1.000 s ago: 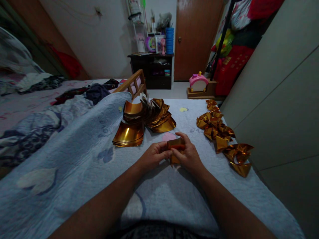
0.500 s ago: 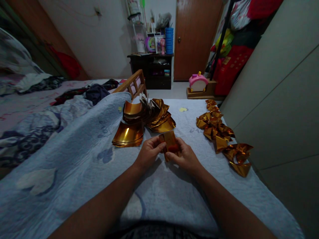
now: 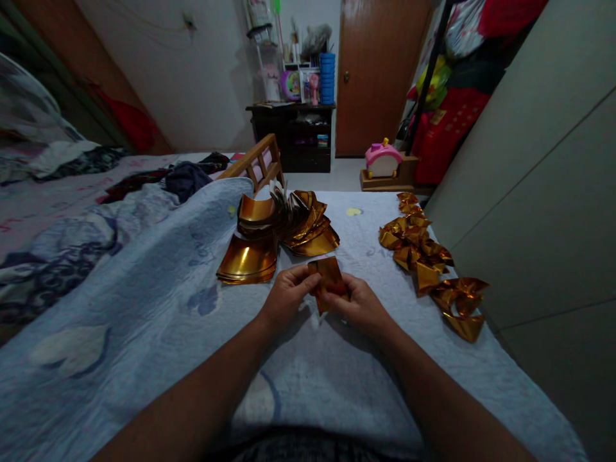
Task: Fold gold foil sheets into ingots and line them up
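Note:
A folded piece of gold foil paper [image 3: 328, 277] is held upright between both hands above a pale blue blanket [image 3: 158, 321]. My left hand [image 3: 286, 296] pinches its left edge with the fingers closed. My right hand [image 3: 360, 304] grips its right side, fingers curled round it. Just beyond the hands lies a fanned stack of flat gold foil sheets [image 3: 274, 232]. To the right, a row of folded gold paper pieces [image 3: 430, 263] runs along the blanket's edge.
A pale cupboard wall [image 3: 539, 192] stands close on the right. Crumpled bedding and clothes [image 3: 72, 218] cover the left. A wooden chair back [image 3: 257, 163], a dark shelf unit [image 3: 293, 131], a brown door [image 3: 375, 77] and a pink toy [image 3: 382, 159] lie beyond.
The gold paper has been turned from lying flat between the fingers to standing more upright, and both hands have shifted slightly left while working on it.

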The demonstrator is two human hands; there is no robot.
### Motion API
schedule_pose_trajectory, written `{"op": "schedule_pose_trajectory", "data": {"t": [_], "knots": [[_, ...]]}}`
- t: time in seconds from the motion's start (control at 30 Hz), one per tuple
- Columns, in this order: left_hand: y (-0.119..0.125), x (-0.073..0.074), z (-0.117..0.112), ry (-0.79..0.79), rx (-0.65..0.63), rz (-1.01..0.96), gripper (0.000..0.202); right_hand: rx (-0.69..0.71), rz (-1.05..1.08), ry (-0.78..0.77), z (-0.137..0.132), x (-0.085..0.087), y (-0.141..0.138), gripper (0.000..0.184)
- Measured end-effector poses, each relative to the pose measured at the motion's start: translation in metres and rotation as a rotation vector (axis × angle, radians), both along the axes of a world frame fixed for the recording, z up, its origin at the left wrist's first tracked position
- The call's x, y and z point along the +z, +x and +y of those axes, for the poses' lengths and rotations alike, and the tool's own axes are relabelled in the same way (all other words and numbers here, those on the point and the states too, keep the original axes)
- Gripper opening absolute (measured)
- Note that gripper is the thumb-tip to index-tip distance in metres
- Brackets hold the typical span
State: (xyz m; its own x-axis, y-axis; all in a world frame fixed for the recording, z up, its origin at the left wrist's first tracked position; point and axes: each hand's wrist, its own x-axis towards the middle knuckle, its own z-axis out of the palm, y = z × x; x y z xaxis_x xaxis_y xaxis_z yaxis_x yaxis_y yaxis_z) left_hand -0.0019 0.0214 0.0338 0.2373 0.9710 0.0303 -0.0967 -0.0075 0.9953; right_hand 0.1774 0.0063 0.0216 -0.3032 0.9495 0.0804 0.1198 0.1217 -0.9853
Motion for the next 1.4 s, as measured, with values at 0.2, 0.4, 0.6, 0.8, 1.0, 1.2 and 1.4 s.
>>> {"op": "schedule_pose_trajectory", "data": {"t": [0.2,0.4,0.6,0.8,1.0,1.2,1.4], "knots": [[0.004,0.0,-0.002,-0.025,0.008,-0.065,0.029,-0.016,-0.002,-0.002,0.002,-0.006,0.0,0.03],[0.003,0.004,-0.003,-0.016,0.05,-0.056,0.028,-0.036,-0.02,0.015,0.002,-0.003,0.002,0.031],[0.002,0.003,-0.001,-0.01,0.087,-0.063,0.036,-0.121,0.009,-0.014,0.002,0.002,0.004,0.047],[0.001,0.0,0.0,-0.023,0.058,-0.079,0.049,-0.226,-0.015,-0.007,0.003,0.006,0.008,0.051],[0.003,0.003,0.0,-0.032,0.07,-0.088,0.052,-0.384,-0.074,0.213,0.001,0.009,0.012,0.048],[0.006,0.002,-0.002,-0.092,0.065,-0.114,0.052,-0.329,-0.515,0.579,-0.006,0.014,0.012,0.013],[0.005,-0.005,-0.001,-0.009,0.039,-0.018,0.055,-0.242,-0.737,0.545,-0.002,0.008,0.01,0.003]]}}
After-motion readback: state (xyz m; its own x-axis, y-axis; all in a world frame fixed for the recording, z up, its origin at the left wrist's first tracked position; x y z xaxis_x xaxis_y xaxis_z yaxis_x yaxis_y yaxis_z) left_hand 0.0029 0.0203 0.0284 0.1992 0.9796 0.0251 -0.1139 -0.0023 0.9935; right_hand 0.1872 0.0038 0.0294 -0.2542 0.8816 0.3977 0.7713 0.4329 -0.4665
